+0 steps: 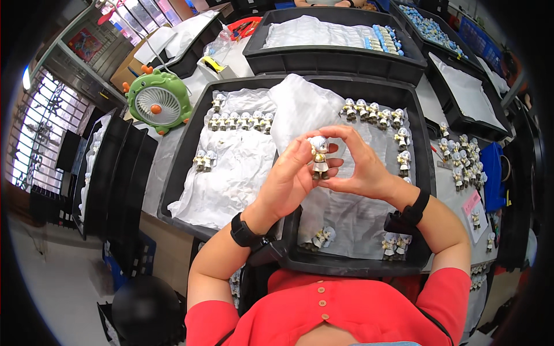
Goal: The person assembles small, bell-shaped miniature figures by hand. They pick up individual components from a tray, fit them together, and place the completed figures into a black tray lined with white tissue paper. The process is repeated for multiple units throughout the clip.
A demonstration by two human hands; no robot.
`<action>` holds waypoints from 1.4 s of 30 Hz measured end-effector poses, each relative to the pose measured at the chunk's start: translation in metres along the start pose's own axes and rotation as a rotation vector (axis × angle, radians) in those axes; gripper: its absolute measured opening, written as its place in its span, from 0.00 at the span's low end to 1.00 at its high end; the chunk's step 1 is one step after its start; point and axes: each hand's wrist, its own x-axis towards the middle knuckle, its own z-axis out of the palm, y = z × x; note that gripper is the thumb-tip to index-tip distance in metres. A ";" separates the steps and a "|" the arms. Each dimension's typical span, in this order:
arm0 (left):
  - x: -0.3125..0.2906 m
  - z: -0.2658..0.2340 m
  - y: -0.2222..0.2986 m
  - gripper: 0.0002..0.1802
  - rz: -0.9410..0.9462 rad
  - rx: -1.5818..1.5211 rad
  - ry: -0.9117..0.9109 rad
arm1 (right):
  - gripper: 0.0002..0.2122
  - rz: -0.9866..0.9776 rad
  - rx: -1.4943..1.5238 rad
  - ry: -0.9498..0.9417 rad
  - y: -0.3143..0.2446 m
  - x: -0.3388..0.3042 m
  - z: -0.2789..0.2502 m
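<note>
Both hands hold up a small figurine (320, 158) with pale hair, a white outfit and dark boots, upright over a black tray (378, 86). My left hand (287, 180) is closed on it from the left, thumb along its side and fingertips behind. With my right hand (372, 175), the index finger reaches its head and the thumb its feet. Beyond the hands, a crumpled white sheet (303, 109) lies over the tray's middle. Similar figurines stand in a row (241, 121) on the left lining, and more line the right side (403, 138) and lower corners.
A green fan (157, 101) stands left of the tray. Behind is another black tray (323, 57) with blue-topped pieces. Loose figurines (463, 161) cluster on the table at right, near a blue bin (493, 173). Stacked black trays (118, 167) stand far left.
</note>
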 end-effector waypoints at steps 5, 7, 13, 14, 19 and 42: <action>0.002 0.001 -0.005 0.24 0.072 0.114 0.087 | 0.34 0.028 -0.014 0.014 -0.003 0.000 -0.002; 0.000 -0.001 -0.003 0.25 0.061 0.157 0.091 | 0.33 0.030 -0.018 0.005 -0.003 0.001 -0.003; 0.003 -0.006 -0.005 0.26 0.029 0.124 0.112 | 0.33 0.114 0.089 -0.026 0.004 0.000 -0.007; 0.003 -0.006 -0.006 0.26 0.026 0.117 0.113 | 0.33 0.141 0.110 -0.035 0.004 -0.001 -0.009; 0.002 -0.004 -0.006 0.26 0.036 0.133 0.148 | 0.33 0.176 0.147 -0.051 0.004 0.000 -0.008; 0.001 0.003 -0.010 0.23 0.286 0.416 0.104 | 0.33 -0.092 -0.064 0.040 -0.002 0.003 -0.010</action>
